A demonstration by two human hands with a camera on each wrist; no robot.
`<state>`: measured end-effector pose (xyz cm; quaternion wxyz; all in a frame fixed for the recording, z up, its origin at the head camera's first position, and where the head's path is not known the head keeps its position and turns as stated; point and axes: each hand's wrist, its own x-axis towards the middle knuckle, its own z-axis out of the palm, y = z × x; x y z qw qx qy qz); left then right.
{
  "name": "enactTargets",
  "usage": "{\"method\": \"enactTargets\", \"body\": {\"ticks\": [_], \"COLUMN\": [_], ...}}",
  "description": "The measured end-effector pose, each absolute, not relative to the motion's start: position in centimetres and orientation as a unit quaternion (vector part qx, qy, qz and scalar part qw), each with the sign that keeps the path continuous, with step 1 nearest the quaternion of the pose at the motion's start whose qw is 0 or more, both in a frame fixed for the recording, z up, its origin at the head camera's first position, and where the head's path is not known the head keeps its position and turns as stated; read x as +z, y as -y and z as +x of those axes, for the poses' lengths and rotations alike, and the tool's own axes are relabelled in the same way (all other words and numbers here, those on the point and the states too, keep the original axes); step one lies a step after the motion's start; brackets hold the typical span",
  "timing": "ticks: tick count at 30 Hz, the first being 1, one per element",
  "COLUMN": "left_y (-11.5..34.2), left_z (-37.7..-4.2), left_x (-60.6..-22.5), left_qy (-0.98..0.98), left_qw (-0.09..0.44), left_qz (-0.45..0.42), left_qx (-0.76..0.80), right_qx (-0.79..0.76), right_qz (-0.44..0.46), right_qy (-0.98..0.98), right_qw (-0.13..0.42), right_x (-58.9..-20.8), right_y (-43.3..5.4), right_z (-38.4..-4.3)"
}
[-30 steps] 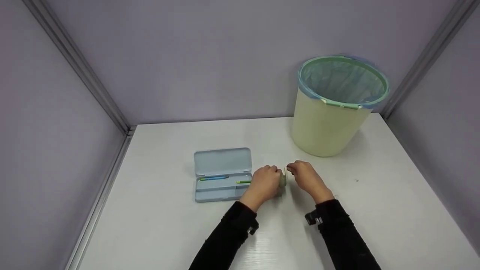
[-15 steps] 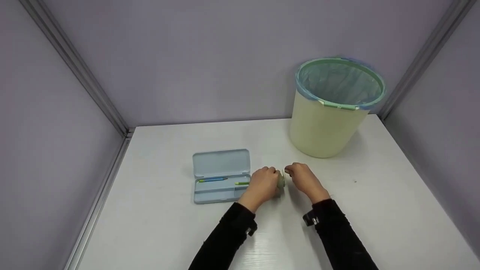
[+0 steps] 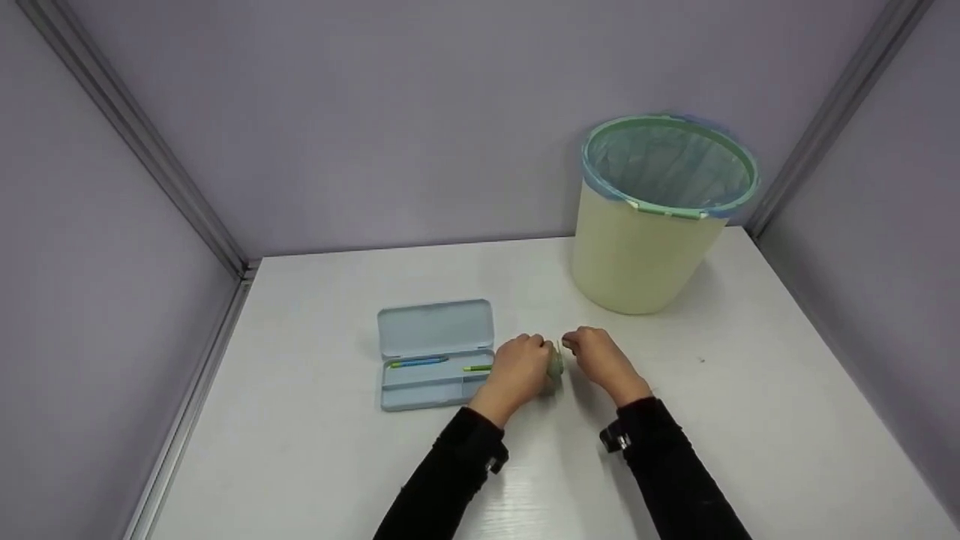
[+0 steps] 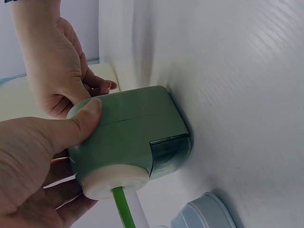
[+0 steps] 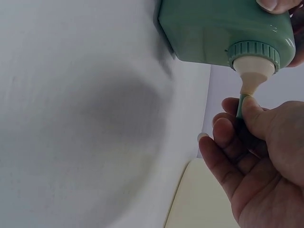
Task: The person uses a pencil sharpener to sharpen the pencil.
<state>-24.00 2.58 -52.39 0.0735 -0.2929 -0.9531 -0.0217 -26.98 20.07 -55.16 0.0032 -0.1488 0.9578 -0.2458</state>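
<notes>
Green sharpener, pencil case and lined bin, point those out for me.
Green sharpener (image 4: 130, 128), left wrist view, on its housing.
Pencil case (image 3: 436, 330), head view, on its open lid.
Lined bin (image 3: 645, 259), head view, on its outer wall.

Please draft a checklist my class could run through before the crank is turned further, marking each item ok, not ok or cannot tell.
1. Sharpener held by the left hand: ok.
2. Green pencil in the sharpener's opening: ok.
3. Crank pinched by the right hand: ok.
4. Pencil case open: ok.
5. Pencil tip sharp: cannot tell, hidden inside the sharpener.
</notes>
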Motion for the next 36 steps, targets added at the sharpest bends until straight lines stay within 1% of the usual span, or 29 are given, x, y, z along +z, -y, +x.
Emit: {"method": "enactTargets", "body": {"ticks": [7, 11, 18, 22, 29, 36], "left_y": [-2.4, -2.4, -2.6, -2.6, -2.6, -2.6], "left_z": [-23.7, -23.7, -23.7, -23.6, -23.5, -23.6], "left_x": [-52.5, -52.6, -52.5, -52.5, -52.5, -52.6], "left_qy": [0.946, 0.944, 0.949, 0.949, 0.948, 0.951], "left_qw": [0.106, 0.118, 0.100, 0.108, 0.121, 0.108], "left_qz": [-0.305, -0.306, -0.298, -0.297, -0.294, -0.290], "left_qx": [-0.013, -0.017, -0.016, -0.018, -0.021, -0.005], "right_qx": [-0.242, -0.247, -0.231, -0.228, -0.245, -0.235], "right_qz": [-0.164, -0.156, -0.156, -0.166, -0.176, -0.186], "right_qy": [-0.956, -0.956, -0.960, -0.959, -0.953, -0.954], "right_qw": [0.003, 0.006, 0.007, 0.003, 0.013, -0.010], "right_x": [-55.7, -55.8, -55.9, -56.1, -56.4, -56.3], "right_y": [-20.1, -20.1, -19.9, -20.0, -20.3, -20.4], "right_z": [-27.0, -27.0, -26.9, -26.8, -26.8, -26.7]}}
